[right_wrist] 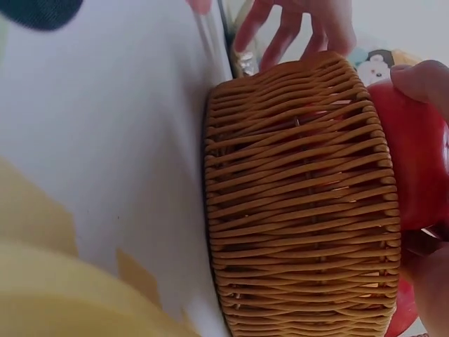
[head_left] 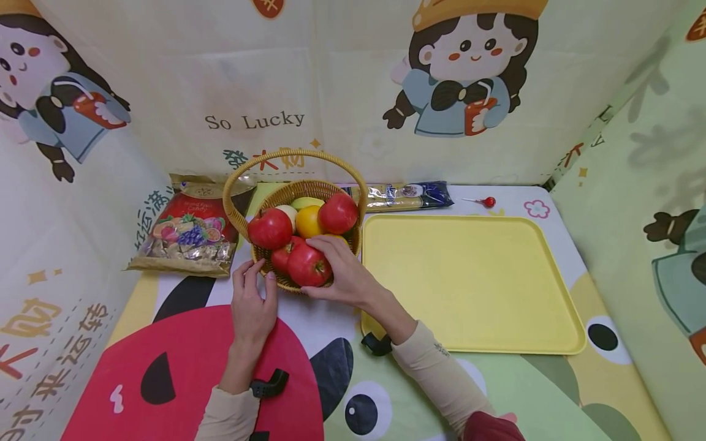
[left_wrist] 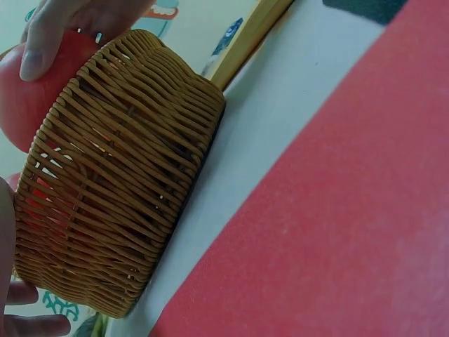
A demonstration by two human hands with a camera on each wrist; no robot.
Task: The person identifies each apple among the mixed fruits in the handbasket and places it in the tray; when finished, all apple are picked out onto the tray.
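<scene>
A wicker basket (head_left: pixel 287 283) with a tall arched handle holds several red apples, an orange (head_left: pixel 309 222) and paler fruit partly hidden behind them. My right hand (head_left: pixel 347 272) reaches over the basket's near right side and grips the front red apple (head_left: pixel 310 264), thumb below and fingers over its top. In the right wrist view that apple (right_wrist: pixel 414 158) bulges past the woven rim. My left hand (head_left: pixel 255 300) is at the basket's near left edge, fingers loosely spread and fingertips right at the rim. The left wrist view shows the basket's woven side (left_wrist: pixel 126 161) close up.
A yellow tray (head_left: pixel 469 285) lies to the right of the basket. Left of it leans a bag of candy (head_left: pixel 190 229). Behind the tray are a long blue-and-gold packet (head_left: pixel 408 196) and a small red-headed item (head_left: pixel 488 201). Printed cloth walls enclose the table.
</scene>
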